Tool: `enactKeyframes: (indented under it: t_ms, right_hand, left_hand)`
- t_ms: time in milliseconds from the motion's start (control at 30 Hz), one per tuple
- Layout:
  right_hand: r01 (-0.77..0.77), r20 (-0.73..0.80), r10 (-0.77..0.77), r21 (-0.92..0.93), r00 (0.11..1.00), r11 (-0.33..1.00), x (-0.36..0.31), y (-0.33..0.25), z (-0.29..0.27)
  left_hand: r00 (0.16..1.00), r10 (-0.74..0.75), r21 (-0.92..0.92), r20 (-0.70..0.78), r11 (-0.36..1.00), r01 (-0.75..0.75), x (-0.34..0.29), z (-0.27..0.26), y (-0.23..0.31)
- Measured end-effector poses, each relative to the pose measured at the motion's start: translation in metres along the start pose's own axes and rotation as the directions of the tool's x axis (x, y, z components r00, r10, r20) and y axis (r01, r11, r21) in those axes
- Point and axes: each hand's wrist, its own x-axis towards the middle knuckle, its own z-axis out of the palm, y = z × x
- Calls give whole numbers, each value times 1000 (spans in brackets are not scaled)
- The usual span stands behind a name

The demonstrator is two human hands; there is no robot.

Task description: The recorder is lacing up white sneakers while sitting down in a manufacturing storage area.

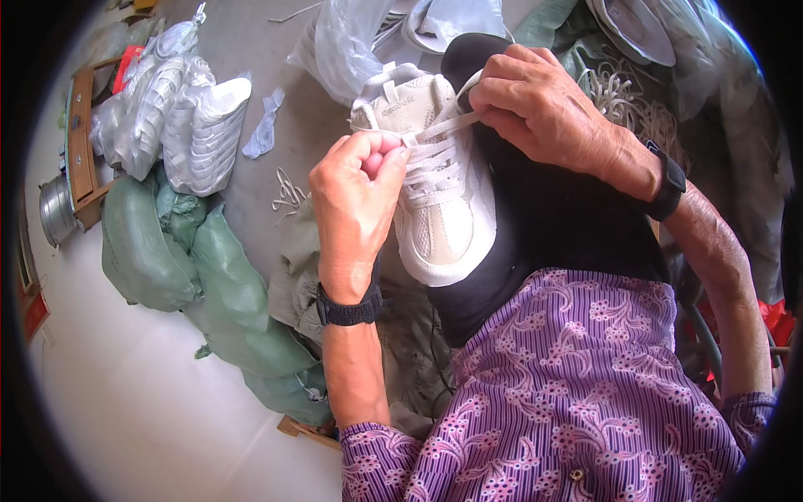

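A white sneaker (443, 226) rests on my dark-trousered leg, its toe pointing toward me and its tongue (401, 100) away. Flat white laces (437, 171) run across its front in rows. My left hand (355, 188) pinches the lace at the upper left eyelets, thumb against bent forefinger. Over the shoe's upper right, my right hand (539, 109) is closed on the lace's other stretch (452, 124), which is drawn out from the eyelets toward it. Both wrists wear black bands.
Stacked white soles (205, 138) in clear plastic lie at the left, above green sacks (242, 284). Loose white laces (623, 96) are heaped at the right, with a few more (288, 192) on the floor. A wooden stool (82, 138) stands at far left. More shoe parts (631, 29) lie upper right.
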Motion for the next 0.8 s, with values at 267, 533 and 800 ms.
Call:
enactKeyframes:
  t_ms: [267, 533, 800]
  right_hand:
    - [3, -39, -2, 9, 999, 1000, -3, 0, 2]
    - [-32, -46, 32, 20, 998, 999, -6, 4, 1]
    - [-17, -85, 20, 40, 996, 999, -4, 5, 4]
  left_hand:
    - [980, 125, 229, 153, 960, -159, 4, -1, 2]
    - [996, -67, -66, -53, 996, 63, -3, -12, -5]
    - [997, 76, 153, 12, 985, -77, 1, 3, 7]
